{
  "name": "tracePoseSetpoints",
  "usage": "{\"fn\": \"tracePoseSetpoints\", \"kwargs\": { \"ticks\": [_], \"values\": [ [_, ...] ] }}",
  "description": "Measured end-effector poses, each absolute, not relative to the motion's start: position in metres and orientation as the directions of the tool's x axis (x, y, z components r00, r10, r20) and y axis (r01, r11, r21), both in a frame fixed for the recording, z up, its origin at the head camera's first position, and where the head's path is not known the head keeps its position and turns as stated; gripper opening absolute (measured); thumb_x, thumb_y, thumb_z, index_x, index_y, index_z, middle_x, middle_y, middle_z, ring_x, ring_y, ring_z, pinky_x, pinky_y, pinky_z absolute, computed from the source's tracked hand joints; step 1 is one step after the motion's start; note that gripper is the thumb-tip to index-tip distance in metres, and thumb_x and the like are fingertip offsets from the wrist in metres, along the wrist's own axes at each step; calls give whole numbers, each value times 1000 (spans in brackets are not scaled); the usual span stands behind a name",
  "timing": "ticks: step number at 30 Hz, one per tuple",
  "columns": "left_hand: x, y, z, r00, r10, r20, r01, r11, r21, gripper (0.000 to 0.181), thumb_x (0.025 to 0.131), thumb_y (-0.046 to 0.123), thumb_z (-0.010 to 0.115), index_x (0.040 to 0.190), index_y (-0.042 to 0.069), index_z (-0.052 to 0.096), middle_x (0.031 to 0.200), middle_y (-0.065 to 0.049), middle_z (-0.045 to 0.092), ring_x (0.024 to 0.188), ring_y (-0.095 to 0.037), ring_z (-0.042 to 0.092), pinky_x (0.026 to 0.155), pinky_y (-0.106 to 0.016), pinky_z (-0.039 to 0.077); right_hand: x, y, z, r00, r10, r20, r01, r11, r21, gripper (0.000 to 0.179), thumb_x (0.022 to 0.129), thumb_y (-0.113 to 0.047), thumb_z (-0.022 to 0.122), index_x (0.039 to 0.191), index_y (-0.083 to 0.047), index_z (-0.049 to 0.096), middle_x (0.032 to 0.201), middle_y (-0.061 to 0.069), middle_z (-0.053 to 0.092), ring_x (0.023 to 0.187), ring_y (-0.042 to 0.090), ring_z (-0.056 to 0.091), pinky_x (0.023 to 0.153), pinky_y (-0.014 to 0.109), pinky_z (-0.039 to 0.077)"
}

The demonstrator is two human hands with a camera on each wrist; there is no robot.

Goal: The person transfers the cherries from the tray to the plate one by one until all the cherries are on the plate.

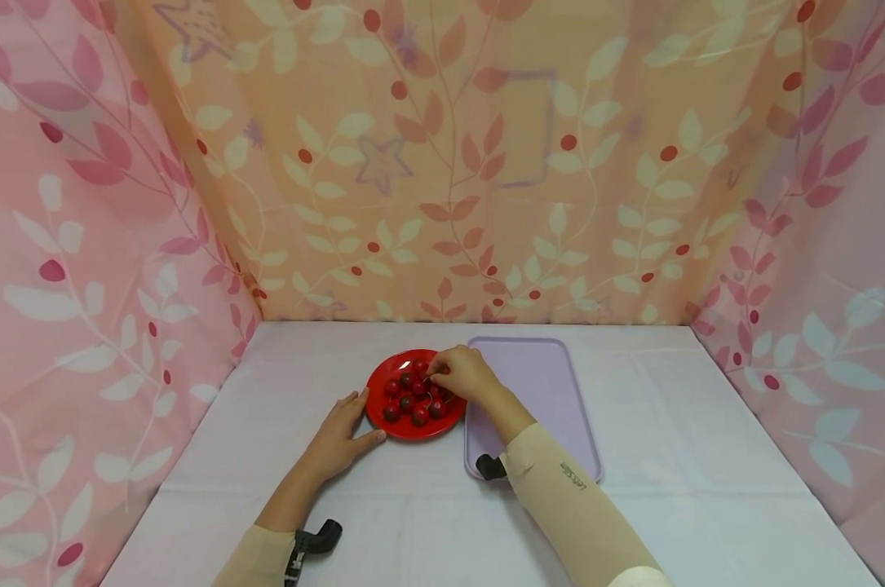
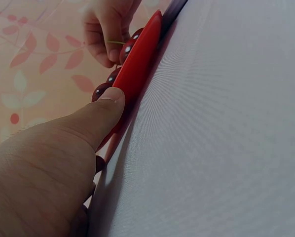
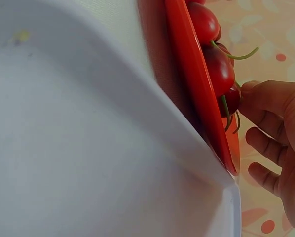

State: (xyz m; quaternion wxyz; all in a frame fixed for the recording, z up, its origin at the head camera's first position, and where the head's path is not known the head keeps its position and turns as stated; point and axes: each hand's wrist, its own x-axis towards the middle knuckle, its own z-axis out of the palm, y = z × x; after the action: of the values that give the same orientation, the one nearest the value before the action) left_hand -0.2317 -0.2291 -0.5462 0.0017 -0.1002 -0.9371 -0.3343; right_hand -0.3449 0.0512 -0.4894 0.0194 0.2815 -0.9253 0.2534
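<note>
A round red plate (image 1: 374, 420) holds several dark red cherries (image 1: 407, 403), some with green stems. My left hand (image 1: 342, 436) rests at the plate's left and near rim, thumb and fingers spread apart; in the left wrist view its thumb (image 2: 108, 101) touches the rim. Above the plate's far right side, my right hand (image 1: 466, 372) pinches at a cherry between thumb and forefinger. The right wrist view has those fingertips against a dark cherry (image 3: 230, 101), while the other fingers are loosely bent. Whether fruit or stem is gripped is partly hidden.
Just right of the plate lies a light purple rectangular tray (image 1: 537, 383) with a raised rim, partly under my right forearm. Both stand on a white-covered table (image 1: 677, 440). Patterned curtains (image 1: 427, 163) enclose the back and both sides.
</note>
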Motion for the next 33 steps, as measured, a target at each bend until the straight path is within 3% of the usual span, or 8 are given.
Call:
{"fn": "tracePoseSetpoints", "kwargs": {
  "ticks": [15,33],
  "values": [
    [-231,-229,-544,-980,192,60,187,761,622,98,88,60,71,164,16,26,167,-10,32,156,-41,19,121,-66,20,-334,57,-480,-841,-499,206,-535,714,-452,7,93,-27,76,100,-25,79,93,-13,75,99,16,59,97,44,42],
    [-231,-228,-544,-979,187,77,193,753,629,98,88,59,72,163,15,27,166,-11,33,156,-41,19,121,-66,21,-292,88,-451,-793,-476,381,-609,648,-458,10,92,-22,75,99,-17,80,92,-8,75,97,18,62,98,45,47]
  ]
}}
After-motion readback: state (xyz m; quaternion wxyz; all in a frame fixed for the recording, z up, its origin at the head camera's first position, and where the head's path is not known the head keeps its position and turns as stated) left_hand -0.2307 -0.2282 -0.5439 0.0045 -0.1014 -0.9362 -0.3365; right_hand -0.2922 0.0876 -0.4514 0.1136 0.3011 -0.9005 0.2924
